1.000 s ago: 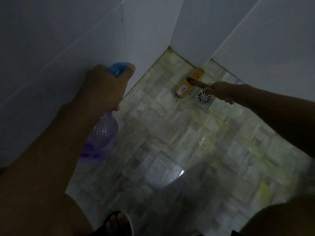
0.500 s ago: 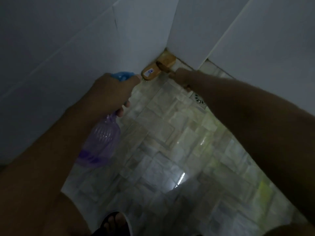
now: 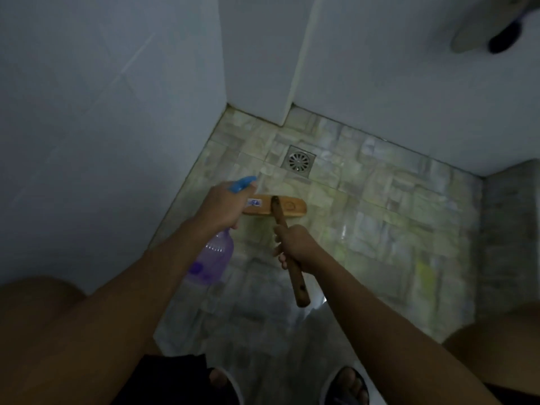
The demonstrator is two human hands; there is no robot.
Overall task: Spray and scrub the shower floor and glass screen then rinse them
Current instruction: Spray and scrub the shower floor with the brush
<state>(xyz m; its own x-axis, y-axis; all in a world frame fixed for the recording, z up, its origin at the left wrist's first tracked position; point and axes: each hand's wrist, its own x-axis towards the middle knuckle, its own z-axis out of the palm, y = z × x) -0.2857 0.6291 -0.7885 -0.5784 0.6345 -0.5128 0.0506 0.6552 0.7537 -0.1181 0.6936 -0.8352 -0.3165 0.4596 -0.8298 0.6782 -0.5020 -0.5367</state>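
Over the shower floor [image 3: 365, 217], a scrub brush [image 3: 289, 206] is gripped by its handle in the right hand [image 3: 295, 247], its head laid flat near the drain [image 3: 298, 161] for scrubbing. A purple spray bottle [image 3: 213, 258] is clasped at the neck by the left hand [image 3: 225, 206], nozzle forward, apparently at the ready.

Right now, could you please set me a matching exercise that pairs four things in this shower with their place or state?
Column one:
1. spray bottle
2. brush head
3. brush handle
4. floor drain

Column two:
A. wooden, lying crosswise just short of the drain
B. metal, with a round slotted grate
C. held in the left hand
D. held in the right hand

Pairs: 1-C, 2-A, 3-D, 4-B
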